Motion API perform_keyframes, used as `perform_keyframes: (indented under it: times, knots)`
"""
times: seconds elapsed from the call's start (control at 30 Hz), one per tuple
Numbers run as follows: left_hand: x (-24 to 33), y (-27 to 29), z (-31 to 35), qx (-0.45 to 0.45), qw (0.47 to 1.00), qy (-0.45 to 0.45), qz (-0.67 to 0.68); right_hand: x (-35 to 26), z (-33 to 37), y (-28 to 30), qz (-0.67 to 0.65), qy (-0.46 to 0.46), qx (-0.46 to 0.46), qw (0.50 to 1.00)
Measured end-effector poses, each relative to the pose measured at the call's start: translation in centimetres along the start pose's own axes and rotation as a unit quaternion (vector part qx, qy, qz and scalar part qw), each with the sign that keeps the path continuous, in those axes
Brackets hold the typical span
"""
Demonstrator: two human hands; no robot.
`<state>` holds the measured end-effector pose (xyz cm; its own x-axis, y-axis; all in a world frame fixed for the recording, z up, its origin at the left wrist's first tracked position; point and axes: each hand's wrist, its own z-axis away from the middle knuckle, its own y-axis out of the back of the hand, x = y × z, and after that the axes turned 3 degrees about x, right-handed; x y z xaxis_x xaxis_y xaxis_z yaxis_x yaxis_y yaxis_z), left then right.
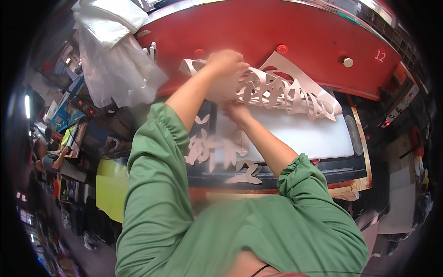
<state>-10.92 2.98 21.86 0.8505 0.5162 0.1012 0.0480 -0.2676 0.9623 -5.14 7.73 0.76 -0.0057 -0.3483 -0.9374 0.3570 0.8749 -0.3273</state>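
My left hand (225, 63) is closed on the upper edge of a pale pink cut-out sheet (263, 90), full of curved holes and bunched into folds. Its right end sags over a white board (295, 134). Just below the sheet, my right hand (237, 113) is low over the board's left part; its fingers are blurred and partly hidden, so their grip does not show. Loose curved pieces (200, 148) of the same pale material lie in a heap left of my right forearm. A few more crescent-shaped pieces (247, 177) rest nearer to me on the black bed.
A red machine panel (318, 41) with round buttons rises behind the board. White plastic bags (122, 74) hang at the upper left, beside several pens (152, 50). The black bed has a worn, rusty edge (364, 152). Another person (50, 159) works far left.
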Motion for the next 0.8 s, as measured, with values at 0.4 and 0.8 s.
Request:
perform_keyframes:
  times: [0.4,0.8]
  knots:
    - [-0.3,-0.6,-0.1,-0.021,1.0,0.013,0.012,-5.0,9.0,3.1,-0.141,0.014,-0.134,0.981]
    - [-0.4,-1.5,0.0,-0.03,0.999,0.001,0.022,-0.2,16.7,3.5,0.036,-0.144,-0.114,0.982]
